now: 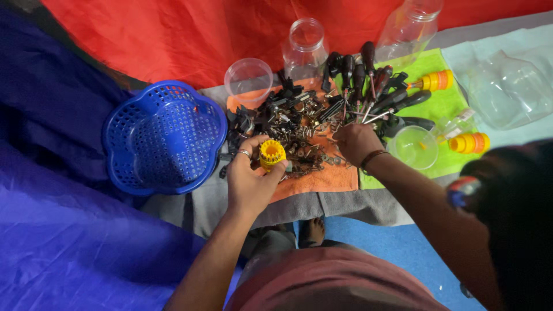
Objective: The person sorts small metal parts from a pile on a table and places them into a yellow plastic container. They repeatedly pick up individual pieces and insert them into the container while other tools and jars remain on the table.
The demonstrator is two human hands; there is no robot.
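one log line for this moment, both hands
left hand: holds yellow bit holder | right hand: picking in screw pile on orange cloth | blue basket: left of pile

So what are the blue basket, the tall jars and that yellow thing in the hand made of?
The blue basket looks like moulded plastic: glossy, with rows of holes. The jars look like clear, thin plastic, though glass can't be ruled out. The yellow holder in the left hand seems matte plastic, ringed with slots.
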